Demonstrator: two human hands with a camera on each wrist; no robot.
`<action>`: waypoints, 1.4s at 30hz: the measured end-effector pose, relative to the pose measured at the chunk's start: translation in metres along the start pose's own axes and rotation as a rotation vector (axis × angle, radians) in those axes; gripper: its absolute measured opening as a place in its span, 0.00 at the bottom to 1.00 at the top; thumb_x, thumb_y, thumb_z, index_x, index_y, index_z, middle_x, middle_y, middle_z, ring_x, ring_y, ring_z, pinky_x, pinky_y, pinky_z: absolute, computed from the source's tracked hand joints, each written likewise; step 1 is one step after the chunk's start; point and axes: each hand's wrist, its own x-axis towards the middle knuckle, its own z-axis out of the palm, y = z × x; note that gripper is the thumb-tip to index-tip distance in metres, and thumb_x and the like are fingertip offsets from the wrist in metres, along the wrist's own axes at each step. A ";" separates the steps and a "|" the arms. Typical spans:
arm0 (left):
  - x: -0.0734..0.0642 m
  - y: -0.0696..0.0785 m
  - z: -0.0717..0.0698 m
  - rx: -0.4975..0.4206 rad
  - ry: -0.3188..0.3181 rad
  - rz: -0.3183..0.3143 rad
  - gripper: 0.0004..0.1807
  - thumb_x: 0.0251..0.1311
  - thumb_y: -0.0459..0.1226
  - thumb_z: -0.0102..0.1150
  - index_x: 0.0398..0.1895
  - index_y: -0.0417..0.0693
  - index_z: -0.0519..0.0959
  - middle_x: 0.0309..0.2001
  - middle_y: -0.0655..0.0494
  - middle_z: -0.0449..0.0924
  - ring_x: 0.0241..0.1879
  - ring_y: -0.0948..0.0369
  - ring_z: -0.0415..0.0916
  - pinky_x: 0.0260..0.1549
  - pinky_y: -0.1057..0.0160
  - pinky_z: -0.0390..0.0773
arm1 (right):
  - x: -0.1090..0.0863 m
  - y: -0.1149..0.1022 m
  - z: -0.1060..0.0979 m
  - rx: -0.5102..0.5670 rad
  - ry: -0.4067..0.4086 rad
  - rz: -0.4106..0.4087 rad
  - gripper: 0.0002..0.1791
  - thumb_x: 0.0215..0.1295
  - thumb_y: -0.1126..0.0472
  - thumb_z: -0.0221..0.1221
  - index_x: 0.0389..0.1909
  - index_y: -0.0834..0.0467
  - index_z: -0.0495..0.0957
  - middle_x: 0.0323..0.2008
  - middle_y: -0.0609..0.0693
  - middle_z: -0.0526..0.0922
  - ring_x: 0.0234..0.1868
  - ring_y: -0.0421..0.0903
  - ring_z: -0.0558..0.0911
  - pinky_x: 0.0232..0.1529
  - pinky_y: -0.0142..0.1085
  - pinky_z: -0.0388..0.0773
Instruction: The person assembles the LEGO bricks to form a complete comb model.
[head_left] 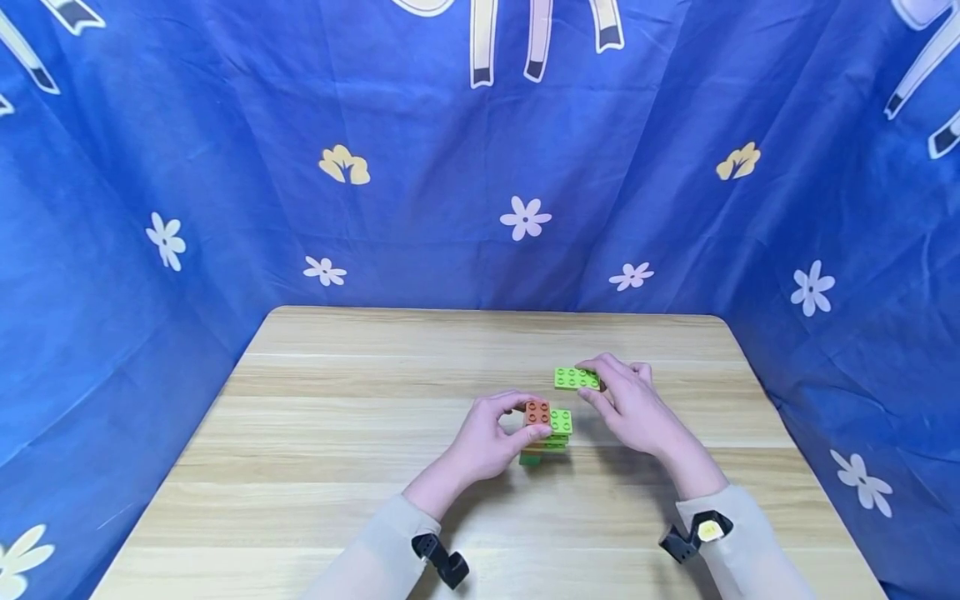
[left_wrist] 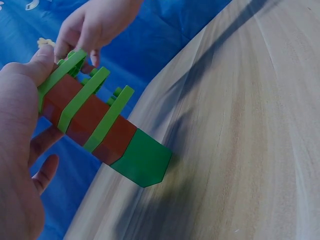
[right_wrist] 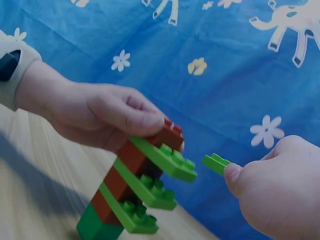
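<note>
A tower of toy building bricks (right_wrist: 111, 189) has a dark green brick (left_wrist: 144, 161) at its base. Above that, reddish-brown bricks alternate with light green plates whose studded ends jut out on one side. My left hand (head_left: 486, 440) grips the tower near its top, thumb and fingers on either side of the uppermost brown brick (head_left: 537, 412). Behind and to the right of the tower, my right hand (head_left: 633, 408) pinches one end of a loose light green plate (head_left: 568, 378), studs up and apart from the tower. Whether the base touches the table cannot be told.
The bricks are over a light wood-grain table (head_left: 360, 375) with rounded far corners. A blue curtain (head_left: 435, 183) printed with flowers and animal legs surrounds its back and sides. A black strap device (head_left: 441, 560) is on the left sleeve and another (head_left: 697, 535) on the right.
</note>
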 end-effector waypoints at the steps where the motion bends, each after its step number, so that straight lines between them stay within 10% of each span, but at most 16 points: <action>1: 0.000 0.000 0.000 -0.001 0.000 0.001 0.20 0.63 0.48 0.76 0.55 0.56 0.87 0.47 0.70 0.87 0.52 0.65 0.83 0.60 0.56 0.79 | 0.000 -0.003 -0.001 0.001 0.000 -0.004 0.17 0.79 0.55 0.62 0.63 0.52 0.78 0.48 0.39 0.80 0.40 0.38 0.76 0.53 0.49 0.58; 17: -0.004 0.001 0.000 0.001 -0.005 -0.003 0.20 0.63 0.49 0.76 0.55 0.55 0.87 0.47 0.68 0.87 0.55 0.64 0.82 0.60 0.53 0.79 | -0.007 -0.044 -0.003 0.099 -0.007 -0.145 0.16 0.77 0.55 0.63 0.61 0.50 0.79 0.51 0.35 0.80 0.48 0.36 0.78 0.56 0.50 0.58; 42: 0.000 -0.001 -0.001 -0.015 -0.002 0.010 0.13 0.63 0.48 0.77 0.46 0.58 0.87 0.41 0.69 0.86 0.49 0.64 0.83 0.56 0.46 0.81 | -0.008 -0.049 0.001 0.042 -0.031 -0.179 0.19 0.77 0.51 0.63 0.64 0.49 0.80 0.49 0.35 0.80 0.50 0.38 0.79 0.56 0.52 0.58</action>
